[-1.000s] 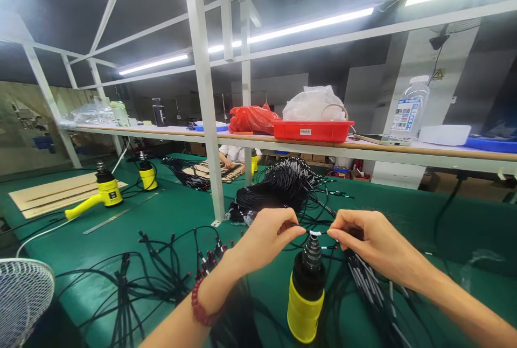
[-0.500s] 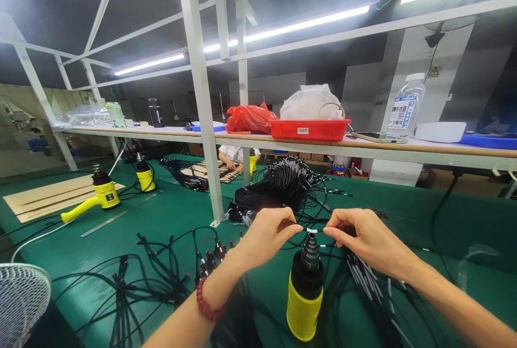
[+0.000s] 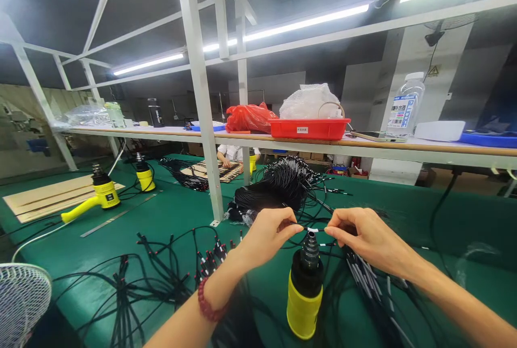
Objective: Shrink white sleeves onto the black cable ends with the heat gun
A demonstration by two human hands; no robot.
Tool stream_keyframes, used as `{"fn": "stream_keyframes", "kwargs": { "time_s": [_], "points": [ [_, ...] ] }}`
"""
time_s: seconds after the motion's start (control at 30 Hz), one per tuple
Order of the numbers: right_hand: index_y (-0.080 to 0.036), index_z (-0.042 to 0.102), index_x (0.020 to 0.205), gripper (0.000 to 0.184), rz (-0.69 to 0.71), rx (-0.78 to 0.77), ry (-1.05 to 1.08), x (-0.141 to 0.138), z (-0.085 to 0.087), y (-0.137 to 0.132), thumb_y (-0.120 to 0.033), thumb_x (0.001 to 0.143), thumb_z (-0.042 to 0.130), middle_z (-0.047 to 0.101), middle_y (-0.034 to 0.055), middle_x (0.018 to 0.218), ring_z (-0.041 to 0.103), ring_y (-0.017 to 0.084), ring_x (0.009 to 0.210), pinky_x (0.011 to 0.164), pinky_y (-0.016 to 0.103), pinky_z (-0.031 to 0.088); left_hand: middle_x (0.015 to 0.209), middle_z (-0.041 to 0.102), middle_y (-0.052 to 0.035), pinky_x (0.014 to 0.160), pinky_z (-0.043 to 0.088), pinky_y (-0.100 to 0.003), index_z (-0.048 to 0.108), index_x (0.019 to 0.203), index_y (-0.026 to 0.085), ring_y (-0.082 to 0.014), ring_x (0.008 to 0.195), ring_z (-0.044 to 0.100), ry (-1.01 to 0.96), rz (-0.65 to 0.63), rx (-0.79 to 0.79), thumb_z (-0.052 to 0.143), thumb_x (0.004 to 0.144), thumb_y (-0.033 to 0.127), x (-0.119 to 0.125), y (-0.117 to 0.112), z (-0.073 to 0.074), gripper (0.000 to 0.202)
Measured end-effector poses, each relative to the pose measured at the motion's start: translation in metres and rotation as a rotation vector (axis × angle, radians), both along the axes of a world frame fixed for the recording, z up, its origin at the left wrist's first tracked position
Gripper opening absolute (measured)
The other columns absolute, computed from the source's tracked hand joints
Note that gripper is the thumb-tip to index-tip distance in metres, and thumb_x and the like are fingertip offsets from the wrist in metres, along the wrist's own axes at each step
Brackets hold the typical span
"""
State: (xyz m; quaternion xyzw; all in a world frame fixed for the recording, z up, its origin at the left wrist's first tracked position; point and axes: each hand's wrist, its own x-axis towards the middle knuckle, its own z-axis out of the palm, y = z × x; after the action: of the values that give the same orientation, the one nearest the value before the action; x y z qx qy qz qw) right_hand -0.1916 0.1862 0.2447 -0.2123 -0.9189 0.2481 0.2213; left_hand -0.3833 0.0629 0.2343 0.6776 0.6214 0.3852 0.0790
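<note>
Stretched between my two hands is a thin black cable with a white sleeve [image 3: 313, 230] around its middle. My left hand [image 3: 270, 237] pinches the cable on one side of the sleeve, and my right hand [image 3: 359, 234] pinches it on the other. Right beneath the sleeve stands a yellow and black heat gun [image 3: 306, 299], upright, its metal nozzle pointing up at it. The sleeve is just above the nozzle's mouth. Beside my right forearm lies a bundle of cables with grey sleeves [image 3: 367, 278]. Black cables with red tips [image 3: 210, 262] lie near my left wrist.
A big heap of black cables [image 3: 274, 186] lies behind my hands. More heat guns [image 3: 105, 192] stand at the left. A white fan guard [image 3: 24, 299] is at the lower left. A shelf post [image 3: 202, 95] rises from the green table. Another person's hand [image 3: 226, 163] works beyond it.
My hands and the cable stay almost still over the nozzle. The person across the table has moved their hands slightly.
</note>
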Motion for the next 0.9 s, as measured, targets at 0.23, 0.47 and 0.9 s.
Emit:
{"fn": "stream_keyframes", "kwargs": {
  "time_s": [0.23,0.47,0.9],
  "points": [
    [-0.02,0.062,0.069,0.028,-0.007,-0.004,-0.011,0.0024,0.0004,0.0001,-0.04,0.087,0.051,0.065,0.0,0.061,0.057,0.014,0.055,0.052,0.025,0.039,0.066,0.05,0.0052,0.057,0.032,-0.022,0.056,0.074,0.017,-0.0099,0.062,0.039,-0.007,-0.003,0.018,0.055,0.09,0.035,0.0018,-0.0003,0.0,0.025],
    [-0.02,0.062,0.069,0.028,-0.006,-0.013,-0.016,0.0017,-0.0004,-0.0004,-0.039,0.087,0.051,0.065,0.0005,0.061,0.056,0.014,0.055,0.052,0.024,0.038,0.065,0.049,0.0056,0.057,0.031,-0.022,0.055,0.074,0.016,-0.0097,0.062,0.039,-0.014,-0.003,0.021,0.056,0.09,0.034,0.0011,0.0001,-0.0025,0.024],
    [-0.019,0.06,0.069,0.027,0.01,-0.012,-0.026,0.0008,0.0011,-0.0027,-0.036,0.088,0.05,0.064,0.0005,0.06,0.054,0.014,0.054,0.052,0.024,0.036,0.066,0.053,0.0053,0.058,0.032,-0.02,0.056,0.072,0.016,-0.0092,0.063,0.042,-0.073,0.028,0.059,0.059,0.088,0.028,0.002,0.0002,-0.0081,0.02]
  ]
}}
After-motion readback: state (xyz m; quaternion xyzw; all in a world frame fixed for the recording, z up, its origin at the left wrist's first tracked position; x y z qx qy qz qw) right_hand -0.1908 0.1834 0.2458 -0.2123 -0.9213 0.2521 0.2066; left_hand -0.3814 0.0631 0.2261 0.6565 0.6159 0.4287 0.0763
